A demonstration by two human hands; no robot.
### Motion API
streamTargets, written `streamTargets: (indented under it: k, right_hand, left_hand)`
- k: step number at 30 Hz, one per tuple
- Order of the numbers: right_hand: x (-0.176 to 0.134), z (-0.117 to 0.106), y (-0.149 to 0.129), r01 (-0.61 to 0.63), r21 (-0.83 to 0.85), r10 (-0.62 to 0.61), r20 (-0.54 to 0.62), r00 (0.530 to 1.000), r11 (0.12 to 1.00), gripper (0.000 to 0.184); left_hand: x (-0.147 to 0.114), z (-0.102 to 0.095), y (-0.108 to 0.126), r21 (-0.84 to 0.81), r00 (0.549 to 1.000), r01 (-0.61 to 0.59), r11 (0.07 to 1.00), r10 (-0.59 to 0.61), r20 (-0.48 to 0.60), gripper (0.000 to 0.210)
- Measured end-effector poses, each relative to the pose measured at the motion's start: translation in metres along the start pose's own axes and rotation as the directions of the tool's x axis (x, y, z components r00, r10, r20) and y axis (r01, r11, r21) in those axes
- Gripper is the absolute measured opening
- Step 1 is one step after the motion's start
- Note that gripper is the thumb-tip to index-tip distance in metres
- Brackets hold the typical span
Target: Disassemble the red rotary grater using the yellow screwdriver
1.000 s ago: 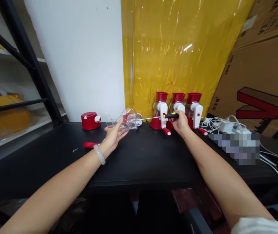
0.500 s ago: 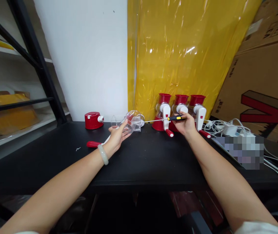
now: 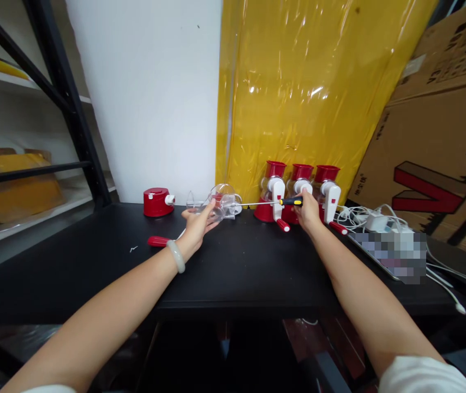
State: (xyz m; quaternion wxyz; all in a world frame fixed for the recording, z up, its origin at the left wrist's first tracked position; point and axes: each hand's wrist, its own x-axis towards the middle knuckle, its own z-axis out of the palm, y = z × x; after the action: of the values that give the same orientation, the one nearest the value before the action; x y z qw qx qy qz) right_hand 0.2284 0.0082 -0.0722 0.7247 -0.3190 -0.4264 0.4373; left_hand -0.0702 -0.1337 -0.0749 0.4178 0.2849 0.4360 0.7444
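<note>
- Left hand (image 3: pixel 196 226): fingers hold the clear part (image 3: pixel 225 206), right of the red base (image 3: pixel 158 204).
- Right hand (image 3: pixel 310 211): fingers grip a screwdriver (image 3: pixel 290 201), farther right.
- Three grinders (image 3: pixel 302 171), also right, look done; red base and clear part aren't joined.

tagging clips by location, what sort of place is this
Likely a small workshop or storeroom: three red and white plastic crank appliances in a row, a metal screwdriver with a black and yellow handle in the right hand, and a brown cardboard box at the right.
</note>
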Motion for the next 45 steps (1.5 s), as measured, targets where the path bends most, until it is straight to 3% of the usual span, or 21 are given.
streamTargets:
  k: [6,11,17,24,30,37,42,45]
  right_hand:
    - [-0.001,0.015,0.008,-0.142,0.087,0.146,-0.041,0.988,0.986,0.030]
    - [0.000,0.035,0.005,-0.227,0.170,0.251,-0.139,0.958,0.959,0.030]
    - [-0.004,0.042,0.004,-0.152,0.258,0.216,-0.241,0.946,0.954,0.029]
    - [-0.015,0.033,0.013,-0.087,0.325,0.180,-0.270,0.946,0.942,0.008]
    - [-0.015,0.035,0.014,0.015,0.284,0.078,-0.314,0.946,0.959,0.008]
    - [-0.016,0.031,0.016,-0.022,0.169,0.087,-0.386,0.919,0.985,0.006]
    - [-0.017,0.029,0.022,0.001,-0.023,-0.010,-0.377,0.926,1.000,0.034]
    - [-0.017,0.025,0.024,0.016,-0.078,-0.043,-0.362,0.931,0.997,0.038]
  left_hand:
    - [0.002,0.000,0.001,0.058,0.993,-0.035,0.998,0.042,-0.111,0.074]
    - [0.015,0.004,0.003,0.084,0.987,-0.073,0.994,0.084,-0.138,0.078]
    - [0.036,0.018,0.010,0.068,0.993,-0.088,0.994,0.093,-0.074,0.081]
    - [0.034,0.022,0.001,0.135,0.991,-0.065,0.989,0.080,-0.106,0.088]
    - [0.021,0.020,-0.006,0.164,0.985,-0.086,0.983,0.109,-0.136,0.081]
    - [0.020,0.022,-0.016,0.161,0.983,-0.076,0.984,0.101,-0.153,0.080]
    - [0.019,0.024,-0.015,0.153,0.970,-0.090,0.984,0.121,-0.210,0.075]
    - [0.016,0.026,-0.013,0.136,0.968,-0.088,0.987,0.117,-0.221,0.073]
